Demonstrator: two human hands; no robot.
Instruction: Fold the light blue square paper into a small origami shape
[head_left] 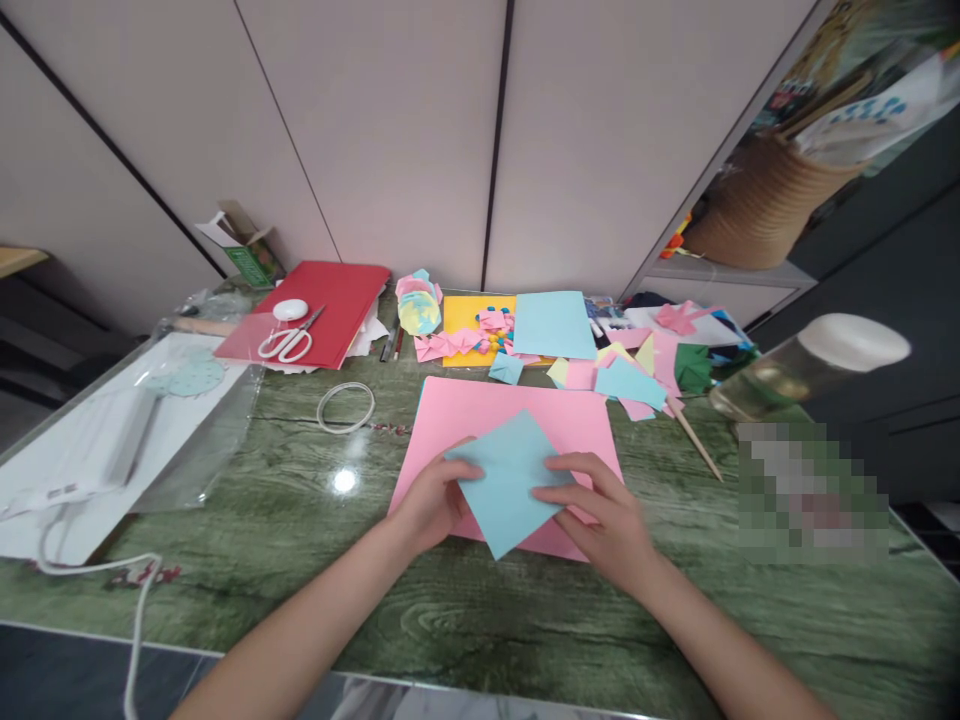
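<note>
A square of light blue paper (510, 480) is held up, turned like a diamond, over a pink sheet (450, 410) on the green table. My left hand (435, 500) grips its left corner, the thumb on top and the other fingers partly hidden beneath. On the right side, my right hand (607, 515) pinches the same paper, with two fingers lying over its face. A faint crease runs across the paper. Behind the pink sheet lies a small folded blue piece (506, 368).
White scissors (289, 342) rest on a red folder (345, 300) at the back left, near a coiled white cable (345, 408). Paper scraps (630, 380), a wooden stick (697, 442) and a clear bottle (810, 365) stand or lie to the right.
</note>
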